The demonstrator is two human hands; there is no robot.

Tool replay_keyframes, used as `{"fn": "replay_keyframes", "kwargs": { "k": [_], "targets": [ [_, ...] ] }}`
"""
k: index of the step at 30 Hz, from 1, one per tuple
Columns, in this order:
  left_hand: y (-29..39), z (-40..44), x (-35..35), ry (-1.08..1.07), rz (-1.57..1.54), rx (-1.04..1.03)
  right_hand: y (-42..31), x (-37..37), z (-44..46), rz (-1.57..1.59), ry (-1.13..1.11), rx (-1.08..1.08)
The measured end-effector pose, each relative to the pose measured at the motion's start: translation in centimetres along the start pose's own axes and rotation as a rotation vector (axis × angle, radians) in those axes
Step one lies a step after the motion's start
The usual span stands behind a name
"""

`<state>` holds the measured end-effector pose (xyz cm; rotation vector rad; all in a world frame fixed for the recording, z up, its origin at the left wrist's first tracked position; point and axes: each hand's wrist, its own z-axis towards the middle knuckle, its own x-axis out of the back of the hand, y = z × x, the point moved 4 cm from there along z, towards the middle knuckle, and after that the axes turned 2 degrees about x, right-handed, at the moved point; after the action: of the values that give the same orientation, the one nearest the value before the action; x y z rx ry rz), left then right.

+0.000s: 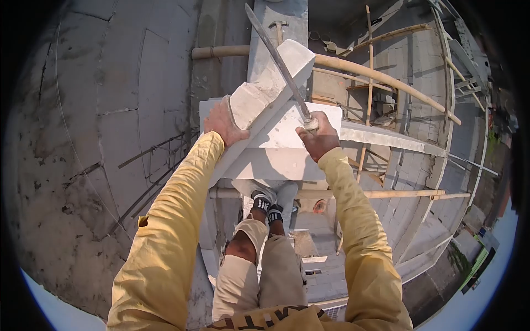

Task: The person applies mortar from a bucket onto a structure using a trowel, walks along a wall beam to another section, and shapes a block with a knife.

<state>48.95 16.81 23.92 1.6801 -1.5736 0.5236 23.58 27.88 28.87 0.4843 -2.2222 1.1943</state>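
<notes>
My right hand (320, 135) is closed round the pale handle of a machete (276, 57), whose long narrow blade points up and to the left. The blade passes over a whitish lightweight concrete block (296, 57) lying diagonally; whether it touches is hard to tell. My left hand (223, 120) grips this block near its lower left part, thumb toward me. The block's top is stepped; whether that step is a separate piece, I cannot tell. Beneath it lies a wider white block (276, 163), just in front of my feet (265, 207).
A claw hammer (279, 33) rests on a grey plank (259, 44) ahead. Bamboo poles (386, 81) cross to the right above a lower level. A block wall (127, 88) rises at left, with bare metal bars (157, 157) near it. A drop shows below my feet.
</notes>
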Motion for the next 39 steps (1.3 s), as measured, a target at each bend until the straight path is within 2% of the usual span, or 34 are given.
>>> {"fn": "replay_keyframes", "kwargs": {
  "k": [1, 3, 4, 5, 6, 8, 9, 10, 11, 12, 14, 15, 17, 18, 19, 22, 24, 25, 27, 28, 29, 33, 35, 36, 37, 39],
  "targets": [
    [-0.2, 0.0, -0.3, 0.019, -0.001, -0.008, -1.1, 1.7, 0.6, 0.049, 0.101, 0.163],
    [-0.3, -0.1, -0.8, 0.073, 0.01, -0.021, -4.5, 5.7, 1.4, 0.346, 0.294, 0.276],
    [-0.3, 0.1, -0.7, 0.093, 0.017, -0.022, -5.4, 7.1, 2.0, 0.478, 0.481, 0.418],
    [-0.3, 0.2, -0.6, 0.113, 0.023, -0.022, -6.1, 7.7, 2.7, 0.941, 0.385, 0.306],
    [-0.2, 0.5, -0.6, 0.083, 0.006, -0.029, -6.4, 7.8, 3.5, 1.089, 0.453, 0.389],
    [-0.5, 0.3, -0.7, 0.047, -0.006, -0.036, -2.7, 4.3, 5.4, 0.972, 0.717, 0.303],
    [-0.4, 0.2, -0.6, 0.036, 0.001, -0.026, 1.5, 0.9, 6.1, 0.67, 0.607, 0.179],
    [-0.1, 0.4, -0.3, 0.034, 0.009, -0.02, 4.9, -2.4, 6.0, 0.256, 0.169, -0.167],
    [0.0, 0.5, -0.2, 0.044, 0.013, -0.027, 13.0, -7.2, 8.9, -0.175, 0.044, -0.037],
    [-0.1, 0.3, -0.3, 0.071, 0.018, -0.015, 11.5, -6.5, 8.5, -0.171, 0.045, -0.041],
    [0.0, -0.2, -1.1, 0.082, 0.008, 0.001, 6.9, -3.3, 5.5, 0.177, -0.216, -0.217],
    [0.0, 0.0, -0.8, 0.059, 0.021, 0.001, 5.6, -1.5, 5.0, 0.169, -0.21, -0.217],
    [0.6, -0.1, 0.4, -0.018, 0.019, -0.008, 3.4, 0.6, 4.8, 0.044, -0.133, -0.148],
    [0.5, 0.0, 0.5, -0.017, 0.025, -0.006, 4.3, 1.0, 5.5, 0.128, 0.007, -0.019],
    [0.5, 0.1, 0.5, -0.011, 0.022, -0.011, 1.1, 3.3, 5.0, 0.281, 0.126, 0.108],
    [0.1, 0.2, -0.7, 0.028, 0.026, 0.0, -2.9, 7.4, 5.1, 1.012, 0.25, 0.206],
    [-0.3, 0.4, -0.8, 0.075, 0.034, 0.017, -3.1, 7.8, 6.2, 1.153, 0.502, 0.405],
    [-0.2, 0.4, -0.8, 0.033, 0.026, 0.013, -0.7, 6.3, 7.0, 1.012, 0.516, 0.303],
    [0.2, 0.5, -0.3, 0.011, 0.018, -0.003, 6.1, 0.1, 6.9, 0.257, 0.365, 0.077],
    [0.3, 0.5, -0.4, 0.02, 0.042, 0.001, 8.9, -3.2, 7.3, -0.184, -0.209, -0.172],
    [0.1, 0.4, -0.4, 0.017, 0.064, 0.013, 14.5, -6.2, 8.5, 0.002, -0.209, -0.106],
    [0.8, -0.1, -0.1, -0.009, 0.053, 0.031, 14.8, -5.5, 7.8, 0.22, -0.297, -0.204],
    [0.5, 0.3, -0.1, 0.012, 0.032, -0.006, 8.9, -0.5, 6.9, -0.062, -0.178, -0.165],
    [0.5, 0.3, -0.2, 0.01, 0.035, -0.008, 6.1, 1.7, 6.6, -0.082, -0.05, -0.029],
    [0.6, 0.3, -0.3, 0.035, 0.045, 0.004, 4.1, 4.0, 6.6, 0.091, 0.076, 0.07],
    [0.3, 0.1, -0.6, 0.054, 0.055, 0.022, 3.3, 6.8, 8.0, 0.501, 0.26, 0.102]
  ]
}}
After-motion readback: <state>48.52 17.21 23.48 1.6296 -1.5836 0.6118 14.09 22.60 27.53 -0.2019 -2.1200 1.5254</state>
